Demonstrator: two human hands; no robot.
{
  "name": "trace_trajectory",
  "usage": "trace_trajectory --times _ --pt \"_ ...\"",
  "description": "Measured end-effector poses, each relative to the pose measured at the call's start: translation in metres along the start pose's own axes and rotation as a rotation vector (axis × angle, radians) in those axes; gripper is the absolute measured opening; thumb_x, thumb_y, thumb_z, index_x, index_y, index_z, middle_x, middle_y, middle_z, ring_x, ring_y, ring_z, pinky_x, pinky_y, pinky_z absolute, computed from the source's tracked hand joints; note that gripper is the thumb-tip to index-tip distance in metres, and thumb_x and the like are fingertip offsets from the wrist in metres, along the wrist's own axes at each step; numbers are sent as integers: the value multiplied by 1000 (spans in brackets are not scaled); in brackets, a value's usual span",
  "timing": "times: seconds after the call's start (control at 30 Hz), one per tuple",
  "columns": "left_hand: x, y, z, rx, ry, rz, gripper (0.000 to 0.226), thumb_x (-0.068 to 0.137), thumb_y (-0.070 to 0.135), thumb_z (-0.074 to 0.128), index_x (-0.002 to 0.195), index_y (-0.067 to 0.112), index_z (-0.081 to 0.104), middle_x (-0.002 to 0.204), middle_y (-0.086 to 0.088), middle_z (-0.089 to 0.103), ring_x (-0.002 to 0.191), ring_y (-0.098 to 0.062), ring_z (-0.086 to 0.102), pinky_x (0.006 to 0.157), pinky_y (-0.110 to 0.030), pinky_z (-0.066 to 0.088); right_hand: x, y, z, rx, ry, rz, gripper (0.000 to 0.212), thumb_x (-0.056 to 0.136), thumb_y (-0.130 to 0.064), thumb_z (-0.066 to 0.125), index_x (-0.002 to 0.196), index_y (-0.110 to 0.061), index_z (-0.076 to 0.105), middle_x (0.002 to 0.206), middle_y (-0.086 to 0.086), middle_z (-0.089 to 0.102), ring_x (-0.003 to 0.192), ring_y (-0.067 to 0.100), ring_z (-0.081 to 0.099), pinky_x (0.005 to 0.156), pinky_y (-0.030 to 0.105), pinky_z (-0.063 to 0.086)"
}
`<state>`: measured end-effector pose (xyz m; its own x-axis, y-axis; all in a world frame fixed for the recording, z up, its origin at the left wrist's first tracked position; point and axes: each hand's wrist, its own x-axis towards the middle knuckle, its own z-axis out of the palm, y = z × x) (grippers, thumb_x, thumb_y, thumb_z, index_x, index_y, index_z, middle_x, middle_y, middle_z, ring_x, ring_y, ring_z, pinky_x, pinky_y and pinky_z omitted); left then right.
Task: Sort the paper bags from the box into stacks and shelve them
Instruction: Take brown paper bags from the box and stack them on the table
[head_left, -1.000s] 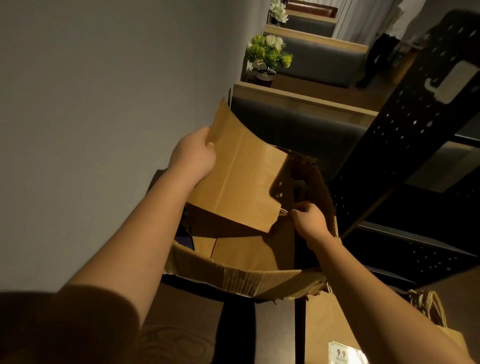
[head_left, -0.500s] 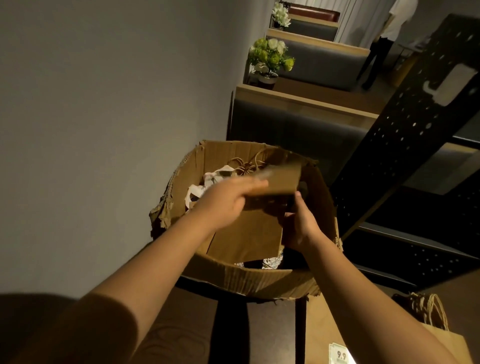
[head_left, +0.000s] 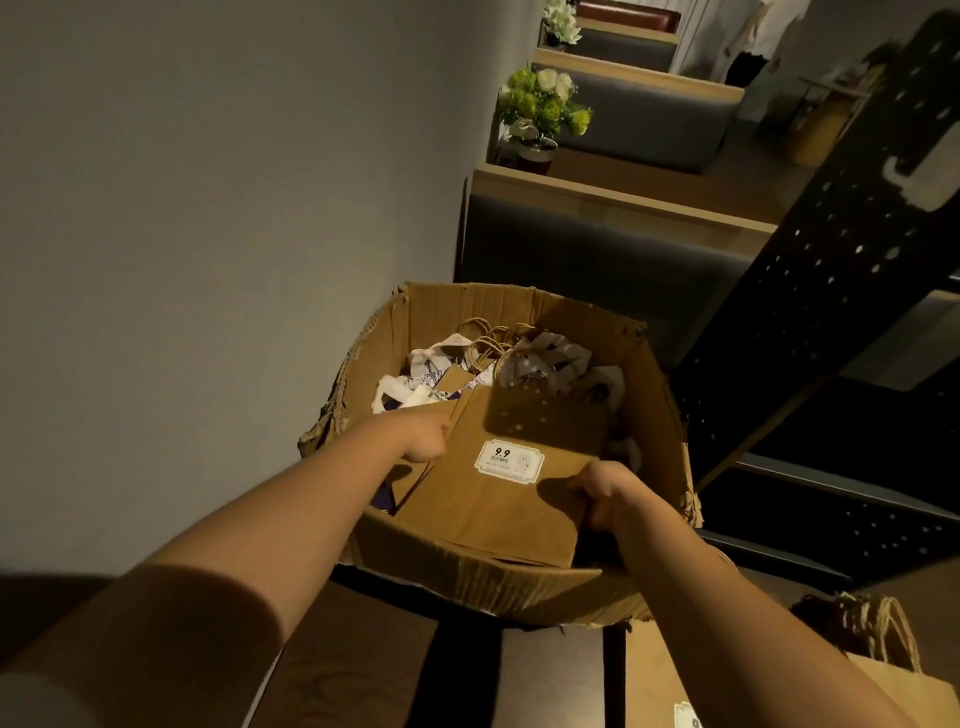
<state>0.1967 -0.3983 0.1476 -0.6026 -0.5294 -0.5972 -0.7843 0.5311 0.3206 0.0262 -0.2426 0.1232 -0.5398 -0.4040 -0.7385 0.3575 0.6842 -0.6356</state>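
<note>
Inside the cardboard box (head_left: 467, 577), a brown paper bag (head_left: 498, 499) now lies flat, label up; half a second ago it was folded. Left hand (head_left: 423, 441) pinches its nine-o'clock edge, right hand (head_left: 610, 496) grips its four-o'clock corner.

A worn, open-topped cardboard box (head_left: 470, 577) with torn, frayed rims occupies the centre of the frame. At its near side a flat brown paper bag (head_left: 498, 493) lies face up, tilted, carrying a white label (head_left: 510, 458) printed "9.9"; it is held at its left edge and near right corner. Behind it, toward the far wall of the box, lies a jumble of white printed bags (head_left: 415, 376) and brown bags with twisted paper handles (head_left: 485, 340). A further brown handled bag (head_left: 883, 670) lies at lower right of the frame, outside the box.
</note>
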Motion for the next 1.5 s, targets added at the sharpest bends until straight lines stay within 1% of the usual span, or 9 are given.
trace_trajectory --times 0.13,0.3,0.47,0.73,0.87,1.07,1.17,1.33,1.5 --pt "23 -13 -5 66 63 -139 50 97 6 38 146 7 34 131 -19 50 104 -28 55 78 -32 44 1 3 4 -27 9 28 24 98 10 32 113 10 51 95 26 58 106 45 59 94 49 48" --pt "58 -29 7 45 50 -223 68 93 21 41 154 19 10 145 -20 38 124 -35 45 102 -45 42 5 0 4 39 -52 61 27 98 9 34 120 9 50 112 27 56 92 40 59 83 47 47" --pt "71 -33 22 25 74 -245 81 96 42 47 156 27 -5 163 -7 -6 149 -34 -6 120 -54 11 17 2 5 126 -72 70 37 97 10 31 131 7 46 128 30 51 83 39 59 63 48 49" --pt "71 -39 14 14 197 -247 90 81 71 50 150 19 25 150 -15 34 137 -35 31 108 -47 36 16 3 4 138 -70 47 34 99 7 28 127 2 48 108 25 55 78 36 58 62 46 47" --pt "62 -29 8 10 220 -124 72 84 71 49 125 13 57 120 -10 60 104 -24 56 84 -33 47 20 4 4 130 -42 76 28 99 6 31 122 4 47 100 22 53 76 31 57 60 41 46" --pt "39 -13 -21 -814 -10 -86 27 91 32 65 115 22 55 111 -10 66 96 -28 66 86 -41 55 32 9 2 56 -38 98 17 95 -1 41 108 6 50 123 26 55 107 37 59 89 42 49" --pt "28 -9 -27 -885 -56 -89 31 92 21 63 121 25 55 108 -13 67 93 -30 68 83 -42 56 27 10 3 51 -65 102 9 93 -8 46 90 -1 51 95 18 57 82 29 57 76 35 45" --pt "0 2 -40 -849 100 95 25 93 10 60 113 24 59 108 -10 67 93 -25 65 80 -37 54 19 7 0 161 -91 23 19 86 -24 66 87 -6 60 78 11 57 70 25 55 69 33 42" --pt "-34 4 -50 -843 257 239 37 90 10 63 123 26 55 120 -4 64 112 -25 61 99 -45 47 1 -6 -4 414 16 -221 68 73 -23 80 123 -12 36 112 21 61 93 35 68 79 46 58"
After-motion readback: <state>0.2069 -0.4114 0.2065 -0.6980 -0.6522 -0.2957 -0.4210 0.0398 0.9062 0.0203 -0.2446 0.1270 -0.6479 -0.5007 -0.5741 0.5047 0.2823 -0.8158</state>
